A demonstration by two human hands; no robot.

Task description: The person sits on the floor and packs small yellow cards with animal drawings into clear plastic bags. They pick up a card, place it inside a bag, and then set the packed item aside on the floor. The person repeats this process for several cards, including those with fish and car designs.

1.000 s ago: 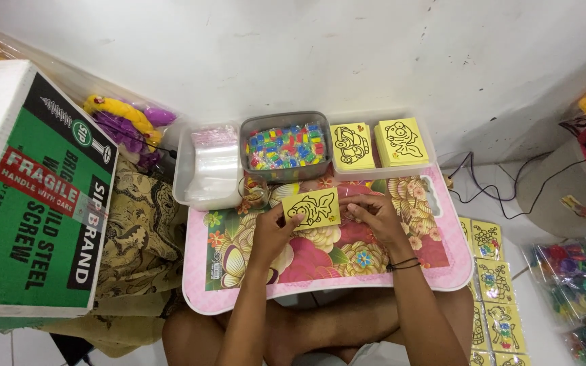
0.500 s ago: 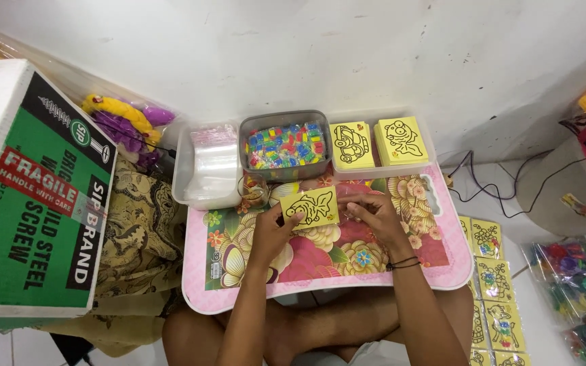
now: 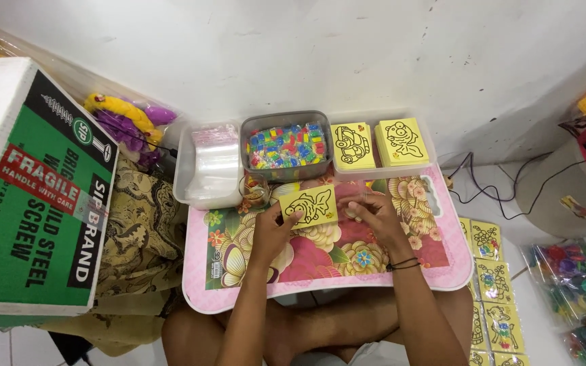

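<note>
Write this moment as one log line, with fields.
left hand: holds yellow card | right hand: beside card, contents unclear | surface: pink floral tray

A pink floral lap table [image 3: 435, 268] carries three plastic tubs [image 3: 206, 196].

single head view, looking steeply down at close range onto pink lap table [image 3: 320, 268], wall beyond.

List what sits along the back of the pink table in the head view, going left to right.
Clear tub of plastic bags → grey tub of colourful small pieces → yellow card stack with a car drawing → yellow card stack with a fish drawing.
</note>
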